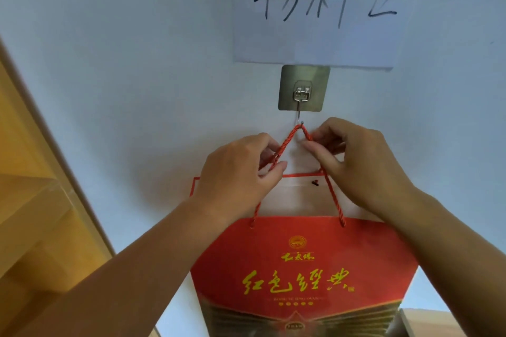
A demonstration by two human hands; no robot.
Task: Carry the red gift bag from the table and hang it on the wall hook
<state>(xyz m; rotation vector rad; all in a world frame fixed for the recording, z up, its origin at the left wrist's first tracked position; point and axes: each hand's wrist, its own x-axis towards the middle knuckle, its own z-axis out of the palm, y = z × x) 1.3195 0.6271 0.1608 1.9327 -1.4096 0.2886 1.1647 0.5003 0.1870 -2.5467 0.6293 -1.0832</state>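
The red gift bag [301,268], printed with yellow lettering, hangs flat against the white wall under a metal adhesive wall hook [303,89]. Its red rope handle [294,133] forms a peak that touches the hook's lower tip. My left hand [238,172] pinches the left strand of the rope. My right hand [356,161] pinches the right strand just below the hook. The bag's open top shows its white inside with a small dark mark.
A white paper sign [315,8] with handwritten black characters is taped to the wall just above the hook. A wooden door frame [41,172] runs along the left. A light-coloured surface corner [427,323] shows at the lower right.
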